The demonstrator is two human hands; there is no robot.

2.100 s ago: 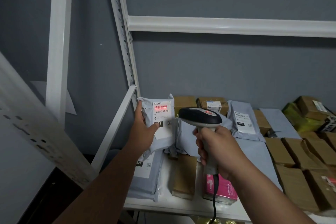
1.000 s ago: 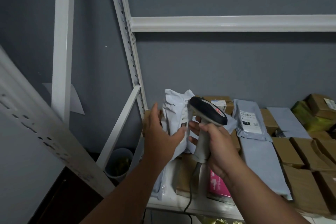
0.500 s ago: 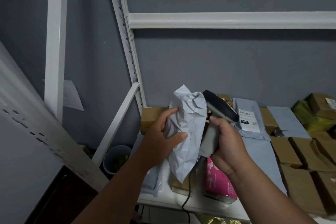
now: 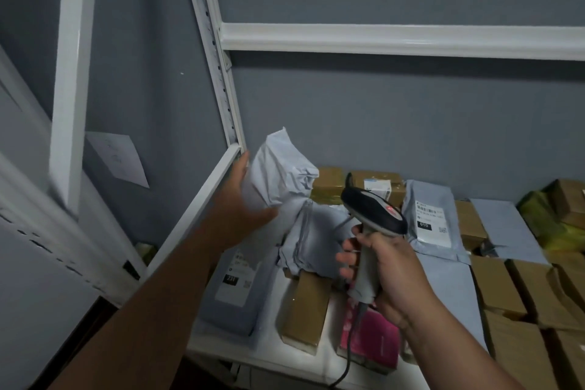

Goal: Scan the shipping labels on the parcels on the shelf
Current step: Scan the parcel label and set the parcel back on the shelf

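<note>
My left hand (image 4: 242, 209) grips a crumpled grey poly-bag parcel (image 4: 280, 172) at the shelf's back left corner; its plain side faces me and its label is hidden. My right hand (image 4: 384, 275) holds a grey and black corded barcode scanner (image 4: 373, 215) above the parcels, its red light lit. A flat grey bag with a label marked 231 (image 4: 235, 282) lies under my left forearm. Another grey bag with a label marked 010 (image 4: 432, 220) leans at the back. Between them rest a folded grey bag (image 4: 316, 244), a brown box (image 4: 305, 307) and a pink box (image 4: 378, 339).
The white shelf board (image 4: 285, 364) carries several brown cardboard boxes (image 4: 512, 298) on the right and a yellow-green package (image 4: 544, 222) at the far right. A perforated white upright (image 4: 215, 51) and a diagonal brace (image 4: 196, 209) stand close to my left hand. An upper shelf rail (image 4: 402, 41) runs overhead.
The label with the red scan line was facing me; my left hand has turned the grey parcel over and carried it back left toward the corner. The scanner has swung right and lower.
</note>
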